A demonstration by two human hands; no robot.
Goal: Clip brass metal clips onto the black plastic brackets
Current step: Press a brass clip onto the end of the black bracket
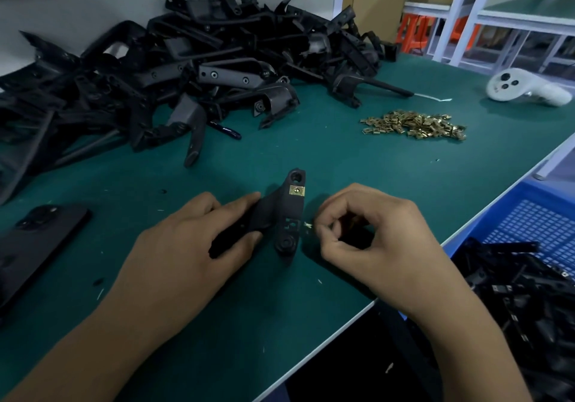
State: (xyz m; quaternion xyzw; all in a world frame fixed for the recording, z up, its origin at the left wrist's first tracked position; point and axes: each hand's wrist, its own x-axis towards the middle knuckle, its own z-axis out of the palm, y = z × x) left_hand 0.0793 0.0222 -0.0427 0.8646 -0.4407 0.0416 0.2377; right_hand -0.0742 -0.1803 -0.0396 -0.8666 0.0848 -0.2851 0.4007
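- Black plastic bracket (284,215) gripped in left hand (193,246), 1 brass clip (296,190) already seated
- right hand (370,236) fingertips pinch second clip (307,225) at bracket's edge

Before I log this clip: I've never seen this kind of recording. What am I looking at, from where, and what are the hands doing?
There is no machine here: a person wears a camera on the head, looking down at their own two hands over a green table. The left hand steadies a black bracket that already carries one brass clip near its top. The right hand pinches a second clip at the bracket's lower slot. Behind lie a heap of brackets and a small pile of clips. A phone lies at left, a white controller at right, and a blue crate of parts sits beside the table.
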